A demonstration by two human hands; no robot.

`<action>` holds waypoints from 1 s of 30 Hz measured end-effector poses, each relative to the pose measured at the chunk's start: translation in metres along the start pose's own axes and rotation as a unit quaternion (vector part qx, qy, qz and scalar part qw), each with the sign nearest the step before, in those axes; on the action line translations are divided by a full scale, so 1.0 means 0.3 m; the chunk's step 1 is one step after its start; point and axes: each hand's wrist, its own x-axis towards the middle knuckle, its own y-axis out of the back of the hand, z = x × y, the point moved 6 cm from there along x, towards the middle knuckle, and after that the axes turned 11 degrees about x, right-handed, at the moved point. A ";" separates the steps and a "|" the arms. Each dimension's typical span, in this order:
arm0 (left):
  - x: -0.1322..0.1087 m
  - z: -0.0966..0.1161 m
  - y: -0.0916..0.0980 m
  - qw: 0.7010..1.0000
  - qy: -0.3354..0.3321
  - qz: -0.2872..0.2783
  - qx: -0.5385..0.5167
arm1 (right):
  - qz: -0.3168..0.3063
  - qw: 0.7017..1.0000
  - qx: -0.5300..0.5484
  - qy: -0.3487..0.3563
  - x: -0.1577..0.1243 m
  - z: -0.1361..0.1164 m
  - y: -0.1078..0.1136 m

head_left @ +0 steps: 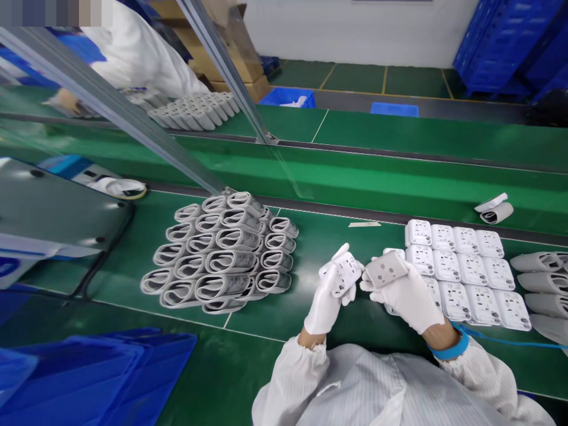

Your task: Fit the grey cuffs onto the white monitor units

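My left hand [325, 305], in a white glove, is closed around a square white plastic housing [348, 273] with small dark openings in its face. My gloved right hand [412, 297] grips a light grey, flat rectangular piece [386, 270] with several darker round spots. Both parts are held close together above the green bench [306, 236]. Beside my right hand, similar white housings [457, 266] lie in rows, some partly hidden behind the hand. To the left, rolled grey cuffs [226, 254] are stacked in a pile.
More grey rolls [545, 284] sit at the far right. A white-and-grey item [496, 210] rests on the green belt. A metal post [222, 65] rises behind the bench. Blue sheets [110, 367] are at lower left. A blue cord [510, 341] trails from my right wrist. Another person's sleeve [146, 56] appears opposite.
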 end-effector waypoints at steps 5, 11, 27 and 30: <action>-0.022 -0.009 0.033 0.999 0.036 -0.005 -0.015 | 0.022 0.999 0.019 0.017 -0.008 -0.027 0.009; -0.040 -0.023 -0.008 0.996 0.065 -0.054 -0.025 | -0.032 0.995 0.017 0.094 -0.052 -0.035 -0.011; -0.042 -0.028 -0.053 0.992 0.068 -0.089 0.061 | -0.007 0.853 -0.436 0.286 -0.121 -0.075 -0.027; -0.038 -0.045 -0.042 0.989 0.063 -0.102 0.091 | -0.013 0.839 -0.468 0.277 -0.120 -0.060 -0.031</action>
